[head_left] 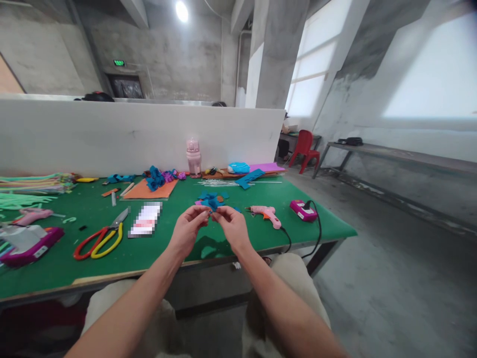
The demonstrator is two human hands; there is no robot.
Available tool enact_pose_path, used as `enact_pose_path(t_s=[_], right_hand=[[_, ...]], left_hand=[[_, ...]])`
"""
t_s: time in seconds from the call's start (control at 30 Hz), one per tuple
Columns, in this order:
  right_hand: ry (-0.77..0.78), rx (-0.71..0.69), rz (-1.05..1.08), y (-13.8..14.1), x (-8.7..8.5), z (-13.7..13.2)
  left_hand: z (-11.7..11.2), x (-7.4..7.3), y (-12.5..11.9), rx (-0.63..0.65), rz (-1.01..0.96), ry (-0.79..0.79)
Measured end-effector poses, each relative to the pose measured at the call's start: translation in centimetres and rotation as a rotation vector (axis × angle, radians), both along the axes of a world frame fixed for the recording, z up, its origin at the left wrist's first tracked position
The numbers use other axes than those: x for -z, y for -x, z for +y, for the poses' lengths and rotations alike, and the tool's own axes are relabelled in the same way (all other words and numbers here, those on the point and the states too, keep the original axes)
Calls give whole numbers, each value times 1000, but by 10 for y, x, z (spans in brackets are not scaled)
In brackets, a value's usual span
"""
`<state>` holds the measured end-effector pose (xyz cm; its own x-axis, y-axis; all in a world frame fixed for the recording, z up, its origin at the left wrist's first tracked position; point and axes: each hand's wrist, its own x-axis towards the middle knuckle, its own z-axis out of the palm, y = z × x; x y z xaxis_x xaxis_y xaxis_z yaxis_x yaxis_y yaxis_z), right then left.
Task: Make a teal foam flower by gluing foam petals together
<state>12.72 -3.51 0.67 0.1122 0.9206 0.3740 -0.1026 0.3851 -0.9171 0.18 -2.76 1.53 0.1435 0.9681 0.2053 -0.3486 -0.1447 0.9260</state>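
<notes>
A green-topped table [160, 258] spreads before the seated person, carrying scissors [108, 237] with one red and one yellow handle; everything else is placed from these. Behind the scissors, past the table's far side, stands a long white partition [112, 134]. To their left and farther back lies a bundle of pale coloured stems [40, 183]. An orange sheet [151, 190] lies behind them, slightly to the right, with crumpled blue pieces [155, 179] on it. Right of the scissors, the left hand [189, 226] and, just beyond it, the right hand [231, 226] come together near the table's front edge. A pink bottle [193, 158] stands upright, behind and to the right of the scissors, close to the partition. Well to their right lies a pink glue gun [267, 214], and farther right still a magenta power block [302, 211] with a black plug in it. The small folded blue piece [212, 202] is to the right of the scissors and a little farther back, pinched between the closed fingers of both hands; its exact shape is hard to tell. Smallest are loose scraps [224, 195] just behind it.
</notes>
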Motion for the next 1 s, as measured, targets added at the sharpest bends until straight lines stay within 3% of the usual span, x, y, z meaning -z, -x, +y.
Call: enact_pose_path(t_s=[0.1,0.2,0.33,0.7,0.83,1.0], right_hand=[[-24,-10,-21,-6,-1,2],[-175,-24,-88,-12,0,6],[-274,-70,-73,-17,3,10],[57,-314,173,-10,2,1],[82,-392,269,-11,0,-1],[56,-357,229,-11,1,1]], left_hand=[[-1,0,0,55,42,-6],[-2,0,-1,84,90,-68],[-5,0,-4,17,187,-140],[-8,1,-7,-11,298,-127],[-9,1,-8,-4,281,-104],[-9,3,-9,13,260,-85]])
